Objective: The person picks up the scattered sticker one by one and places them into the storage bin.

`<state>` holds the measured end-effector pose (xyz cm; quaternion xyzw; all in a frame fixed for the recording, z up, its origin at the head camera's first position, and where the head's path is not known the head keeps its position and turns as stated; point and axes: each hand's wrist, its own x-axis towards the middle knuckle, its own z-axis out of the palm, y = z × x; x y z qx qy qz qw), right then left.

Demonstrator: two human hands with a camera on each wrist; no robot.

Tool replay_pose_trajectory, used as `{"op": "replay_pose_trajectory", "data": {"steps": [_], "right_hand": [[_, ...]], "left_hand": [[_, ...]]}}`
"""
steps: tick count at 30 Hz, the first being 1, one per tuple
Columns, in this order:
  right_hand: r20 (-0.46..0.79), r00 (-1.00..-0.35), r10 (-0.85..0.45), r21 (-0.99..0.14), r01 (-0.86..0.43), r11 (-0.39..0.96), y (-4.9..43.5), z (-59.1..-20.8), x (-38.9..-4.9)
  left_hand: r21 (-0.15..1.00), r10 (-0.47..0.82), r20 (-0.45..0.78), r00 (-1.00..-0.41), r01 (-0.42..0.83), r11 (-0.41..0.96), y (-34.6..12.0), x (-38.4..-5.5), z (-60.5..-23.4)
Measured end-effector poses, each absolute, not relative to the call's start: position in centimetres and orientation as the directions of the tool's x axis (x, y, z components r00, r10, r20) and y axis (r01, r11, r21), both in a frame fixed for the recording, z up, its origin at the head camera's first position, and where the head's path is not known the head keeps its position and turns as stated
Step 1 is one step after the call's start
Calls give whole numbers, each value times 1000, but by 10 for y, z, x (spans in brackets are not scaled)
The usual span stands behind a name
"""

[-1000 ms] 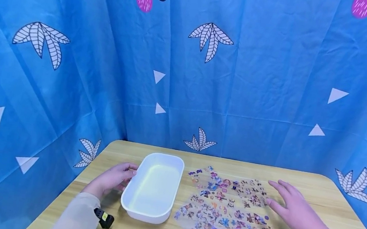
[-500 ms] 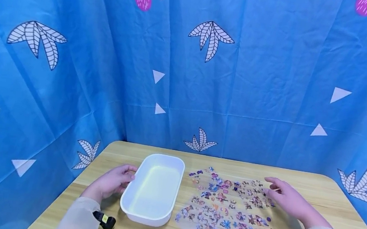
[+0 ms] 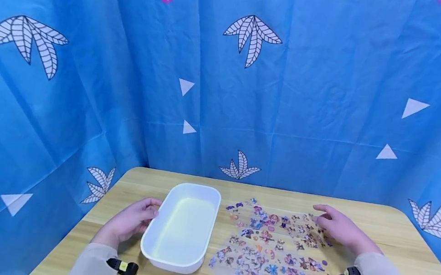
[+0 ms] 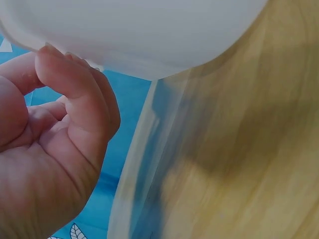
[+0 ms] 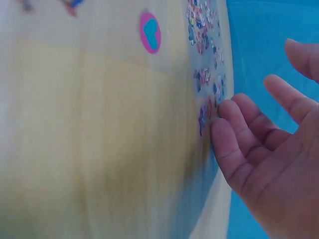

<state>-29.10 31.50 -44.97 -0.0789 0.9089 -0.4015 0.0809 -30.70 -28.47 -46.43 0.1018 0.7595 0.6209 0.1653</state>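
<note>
The site is presenting as a fabric-screened tabletop recording booth; the wider room is defying identification. Blue cloth (image 3: 312,98) printed with leaves and triangles is hanging at nine, twelve and three o'clock, enclosing a wood-grain table (image 3: 406,243) at six. Black wrist cameras (image 3: 131,271) are showing at seven and five o'clock.

I can read no words, numbers or brands in my three views. There is a small yellow rectangular label (image 3: 123,266) on the black plastic device (image 3: 130,271) at the left wrist, too small for me to make out. My right-wrist view shows one sign, a teal heart-shaped mark (image 5: 151,33) on a magenta oval sticker (image 5: 144,40). I cannot make out lettering on the clear plastic sheets of colourful figures (image 3: 270,269).
</note>
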Motion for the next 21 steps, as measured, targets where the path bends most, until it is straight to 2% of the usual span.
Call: {"op": "replay_pose_trajectory", "data": {"steps": [7, 21], "right_hand": [[-117, -976, -182, -765, -29, 643, 319, -453, -303], [-81, -981, -176, -671, -77, 737, 325, -465, -321]], "left_hand": [[983, 395, -111, -912, -43, 177, -285, -307, -461], [983, 398, -113, -910, -43, 181, -284, -305, -460]]}}
